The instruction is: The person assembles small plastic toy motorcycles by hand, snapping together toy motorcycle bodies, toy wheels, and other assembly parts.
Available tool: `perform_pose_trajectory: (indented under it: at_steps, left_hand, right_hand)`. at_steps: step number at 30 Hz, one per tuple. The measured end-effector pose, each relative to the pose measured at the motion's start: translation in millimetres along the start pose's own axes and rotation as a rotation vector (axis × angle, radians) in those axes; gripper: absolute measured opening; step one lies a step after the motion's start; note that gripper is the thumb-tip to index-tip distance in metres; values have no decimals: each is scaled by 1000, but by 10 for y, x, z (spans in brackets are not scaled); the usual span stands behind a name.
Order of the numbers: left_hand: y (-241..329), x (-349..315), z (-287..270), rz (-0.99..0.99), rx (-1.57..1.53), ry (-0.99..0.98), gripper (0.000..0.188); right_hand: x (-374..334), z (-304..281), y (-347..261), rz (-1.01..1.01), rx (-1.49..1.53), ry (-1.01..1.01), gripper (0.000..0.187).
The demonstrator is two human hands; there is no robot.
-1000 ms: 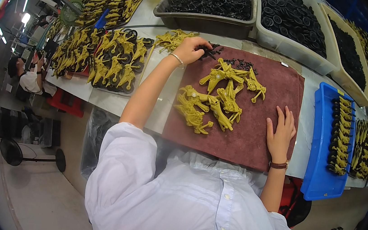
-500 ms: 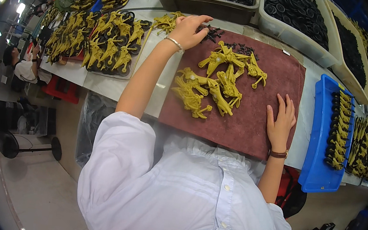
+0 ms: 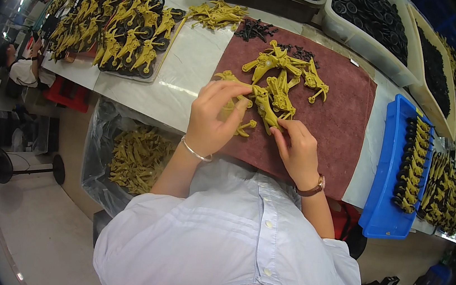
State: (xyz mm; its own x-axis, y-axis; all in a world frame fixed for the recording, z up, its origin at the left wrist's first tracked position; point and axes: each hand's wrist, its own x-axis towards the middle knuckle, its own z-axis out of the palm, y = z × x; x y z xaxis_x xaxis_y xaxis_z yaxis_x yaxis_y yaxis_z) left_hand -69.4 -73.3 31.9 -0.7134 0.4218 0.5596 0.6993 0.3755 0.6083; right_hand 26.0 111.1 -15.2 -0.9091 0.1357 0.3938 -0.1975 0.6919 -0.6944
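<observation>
My right hand (image 3: 299, 150) pinches the lower end of a yellow plastic part (image 3: 265, 110), shaped like a toy motorbike body. At the part's upper end is my left hand (image 3: 217, 113), thumb and forefinger drawn together; whatever lies between them is too small to make out. Several similar yellow parts (image 3: 281, 95) lie loosely grouped on the brown cloth (image 3: 342, 127), some partly covered by my left hand. Small black pieces (image 3: 255, 30) are heaped at the cloth's far left edge, with more black pieces (image 3: 300, 53) scattered behind the yellow parts.
A pile of yellow parts (image 3: 217, 14) lies beyond the cloth. Trays of yellow parts with black wheels (image 3: 133, 36) stand at left. Tubs (image 3: 369, 60) of black pieces line the back. A blue tray (image 3: 389, 161) is at right; a plastic-lined container (image 3: 98, 150) sits below the table's left edge.
My left hand has come back from the small black pieces to the yellow part. My right hand has moved left off the bare cloth and taken hold of that part's lower end.
</observation>
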Motion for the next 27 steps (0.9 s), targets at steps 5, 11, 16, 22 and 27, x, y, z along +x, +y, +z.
perform_pose_trajectory:
  at_steps: [5,11,16,22,27]
  left_hand:
    - [92,-72,136,-134,-167,-9,31]
    - [212,-110,459,-378,-893,-192,51]
    - [210,-134,920,-535,-1194,4,43]
    - [332,-136,991,-630,-1288,-301,24]
    - [447,-205,1123,-327,-1063,-454,20]
  right_hand:
    - [-53,-193,-40,8,78,170,17]
    - [-271,-407,52,464,857,375,15]
    - [-516,-356,273,655,1190,498,13]
    - [-638,-590,490,736,1442,423,12]
    - [-511,-709,509,742,1389,480,14]
